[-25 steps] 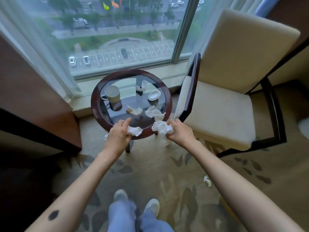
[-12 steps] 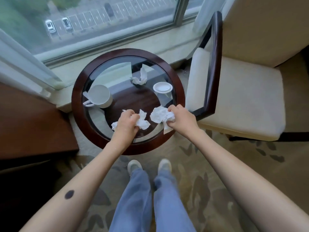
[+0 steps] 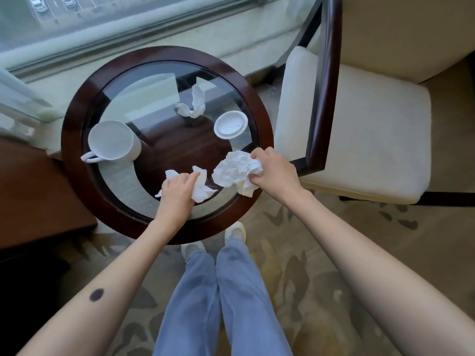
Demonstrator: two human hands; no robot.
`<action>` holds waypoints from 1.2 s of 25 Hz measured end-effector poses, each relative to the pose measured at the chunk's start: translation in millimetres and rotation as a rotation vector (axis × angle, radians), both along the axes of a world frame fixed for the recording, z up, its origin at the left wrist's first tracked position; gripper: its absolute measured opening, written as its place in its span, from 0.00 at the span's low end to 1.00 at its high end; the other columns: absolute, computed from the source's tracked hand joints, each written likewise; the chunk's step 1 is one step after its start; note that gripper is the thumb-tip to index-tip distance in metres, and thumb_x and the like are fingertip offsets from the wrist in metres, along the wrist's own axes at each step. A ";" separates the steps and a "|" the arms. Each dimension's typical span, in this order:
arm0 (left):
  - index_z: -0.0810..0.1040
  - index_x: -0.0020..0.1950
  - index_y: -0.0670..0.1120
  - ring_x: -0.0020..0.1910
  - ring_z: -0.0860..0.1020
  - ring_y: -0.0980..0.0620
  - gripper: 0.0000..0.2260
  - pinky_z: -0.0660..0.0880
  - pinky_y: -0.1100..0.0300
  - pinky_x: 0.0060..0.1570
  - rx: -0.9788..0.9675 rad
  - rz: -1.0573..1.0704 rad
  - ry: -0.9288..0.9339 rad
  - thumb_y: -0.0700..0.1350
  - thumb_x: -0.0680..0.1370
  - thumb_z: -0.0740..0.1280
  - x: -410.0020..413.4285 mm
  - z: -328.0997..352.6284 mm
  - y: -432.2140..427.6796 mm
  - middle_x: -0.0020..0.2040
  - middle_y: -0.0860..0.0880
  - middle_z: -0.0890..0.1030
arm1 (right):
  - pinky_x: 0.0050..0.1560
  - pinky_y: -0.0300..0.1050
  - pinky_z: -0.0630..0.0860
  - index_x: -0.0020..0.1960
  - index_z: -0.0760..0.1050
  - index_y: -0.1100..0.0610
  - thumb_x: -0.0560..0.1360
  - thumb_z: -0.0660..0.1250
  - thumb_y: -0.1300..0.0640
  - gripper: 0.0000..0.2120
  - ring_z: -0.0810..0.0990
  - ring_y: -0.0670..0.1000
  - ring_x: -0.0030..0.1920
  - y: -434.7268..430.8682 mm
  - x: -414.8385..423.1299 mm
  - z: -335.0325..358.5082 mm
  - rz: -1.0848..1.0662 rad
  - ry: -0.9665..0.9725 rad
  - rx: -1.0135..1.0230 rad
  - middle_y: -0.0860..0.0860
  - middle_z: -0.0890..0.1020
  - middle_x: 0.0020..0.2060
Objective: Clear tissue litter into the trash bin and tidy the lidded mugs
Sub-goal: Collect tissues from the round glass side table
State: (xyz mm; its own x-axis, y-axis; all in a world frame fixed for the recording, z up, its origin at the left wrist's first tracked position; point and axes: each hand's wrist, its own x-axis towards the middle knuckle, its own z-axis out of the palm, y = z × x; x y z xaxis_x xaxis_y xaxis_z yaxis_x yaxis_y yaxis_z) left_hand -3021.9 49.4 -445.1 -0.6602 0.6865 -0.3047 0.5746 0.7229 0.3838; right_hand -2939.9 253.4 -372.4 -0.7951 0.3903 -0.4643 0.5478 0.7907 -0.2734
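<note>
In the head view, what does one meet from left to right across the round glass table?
White ceramic mug → twisted white tissue → round white lid → right hand, gripping a white tissue wad. Omitted: the crumpled white tissue in the left hand, which overlaps the twisted one.

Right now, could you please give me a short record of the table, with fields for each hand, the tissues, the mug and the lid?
left hand: grips near tissue on the glass
right hand: grips wad, near right of table
far tissue: lies loose at the far side, untouched
mug: left side, handle toward the rim
lid: flat on the glass at right, apart from mug
table: round, glass top, dark wood rim
bin: not in view
</note>
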 end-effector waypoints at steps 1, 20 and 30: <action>0.67 0.66 0.40 0.54 0.72 0.38 0.23 0.66 0.45 0.52 -0.006 0.006 -0.003 0.33 0.72 0.64 -0.4 -1.4 0.1 0.53 0.38 0.76 | 0.41 0.44 0.66 0.61 0.67 0.53 0.73 0.66 0.52 0.18 0.74 0.54 0.51 0.8 1.7 -1.0 -0.003 0.004 0.000 0.54 0.74 0.55; 0.73 0.55 0.40 0.68 0.65 0.36 0.21 0.71 0.42 0.54 0.169 -0.270 -0.093 0.45 0.66 0.73 24.6 13.1 85.5 0.69 0.35 0.66 | 0.42 0.44 0.65 0.60 0.68 0.53 0.73 0.65 0.52 0.17 0.74 0.55 0.53 52.6 8.2 -6.0 -0.143 0.071 0.034 0.54 0.74 0.55; 0.71 0.58 0.44 0.52 0.74 0.41 0.20 0.68 0.49 0.49 0.043 -0.250 -0.010 0.46 0.68 0.71 24.8 -12.6 97.8 0.53 0.43 0.77 | 0.44 0.44 0.69 0.60 0.68 0.52 0.73 0.66 0.52 0.18 0.75 0.54 0.54 72.9 -5.3 -13.0 -0.095 0.091 0.017 0.53 0.75 0.55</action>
